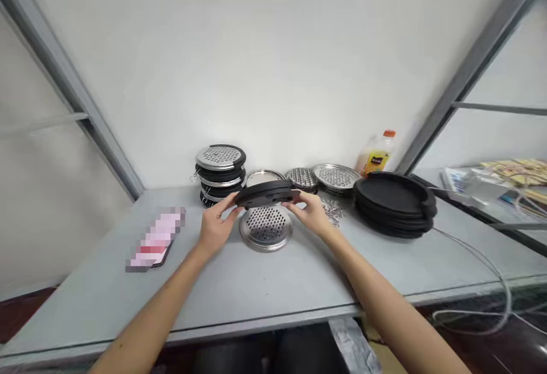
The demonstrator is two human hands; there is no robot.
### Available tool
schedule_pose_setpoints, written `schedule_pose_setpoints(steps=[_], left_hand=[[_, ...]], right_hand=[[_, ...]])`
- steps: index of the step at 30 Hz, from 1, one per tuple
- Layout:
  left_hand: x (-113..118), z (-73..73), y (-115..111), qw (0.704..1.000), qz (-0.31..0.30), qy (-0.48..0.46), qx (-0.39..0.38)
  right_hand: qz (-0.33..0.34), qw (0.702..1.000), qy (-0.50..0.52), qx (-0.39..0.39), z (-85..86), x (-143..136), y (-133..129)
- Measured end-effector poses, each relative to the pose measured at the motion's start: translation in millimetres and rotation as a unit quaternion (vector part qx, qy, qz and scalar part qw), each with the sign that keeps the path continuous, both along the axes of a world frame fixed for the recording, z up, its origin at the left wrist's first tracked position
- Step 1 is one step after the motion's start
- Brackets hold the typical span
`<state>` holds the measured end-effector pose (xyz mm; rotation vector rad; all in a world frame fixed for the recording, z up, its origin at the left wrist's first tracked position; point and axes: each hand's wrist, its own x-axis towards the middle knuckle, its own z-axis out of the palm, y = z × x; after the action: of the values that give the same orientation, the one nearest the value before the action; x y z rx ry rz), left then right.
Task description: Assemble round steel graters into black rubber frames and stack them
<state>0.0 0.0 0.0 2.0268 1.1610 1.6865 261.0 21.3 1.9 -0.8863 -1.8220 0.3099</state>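
Black dish (262, 194) shows just above a metal grater (265, 227) at mid-frame; left hand (215, 227) and right hand (311, 212) pinch the dish's opposite edges. Positioning it seems the step in hand; the next move likely calls for even support.

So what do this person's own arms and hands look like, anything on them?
The left hand and right hand are ungloved. Both forearms show bare, without sleeves, watch or bracelet, narrowing towards the wrists. Rings: too small to tell.

Grey table (265, 291) bearing phone (160, 238), perforated discs (266, 227), black tray stack (391, 197), bottle (379, 156)
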Motion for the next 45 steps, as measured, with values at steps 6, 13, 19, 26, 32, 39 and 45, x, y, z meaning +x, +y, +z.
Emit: schedule_pose_setpoints(steps=[6, 13, 19, 26, 32, 39, 45], left_hand=[[-4.3, 10.8, -5.0, 0.989, -0.077, 0.113, 0.057], [-0.4, 21.1, -16.1, 0.976, -0.176, 0.123, 0.042], [-7.9, 35.3, -15.9, 0.947, -0.279, 0.063, -0.143], [-14.0, 36.4, -9.5, 0.944, -0.253, -0.088, -0.193], [-20.6, 33.0, -3.5, 0.939, -0.2, -0.181, -0.213], [-20.3, 32.4, -3.4, 0.93, -0.225, -0.193, -0.218], [-24.9, 33.9, -2.2, 0.882, -0.308, -0.277, -0.223]], right_hand=[[0.001, 1.0, 0.003, 0.018, -2.7, 2.7, 1.9], [-0.036, 0.999, 0.004, 0.023, -10.0, 7.3, 3.8], [-0.021, 1.0, -0.002, -0.002, -7.8, 4.2, 2.2], [-0.028, 0.998, -0.031, -0.047, -2.4, -6.2, -4.5], [0.147, 0.957, -0.248, -0.016, 0.0, -19.6, -30.4], [0.131, 0.935, -0.329, -0.007, -6.1, -27.0, -38.0], [0.102, 0.942, -0.315, 0.05, -2.5, -17.8, -36.5]])
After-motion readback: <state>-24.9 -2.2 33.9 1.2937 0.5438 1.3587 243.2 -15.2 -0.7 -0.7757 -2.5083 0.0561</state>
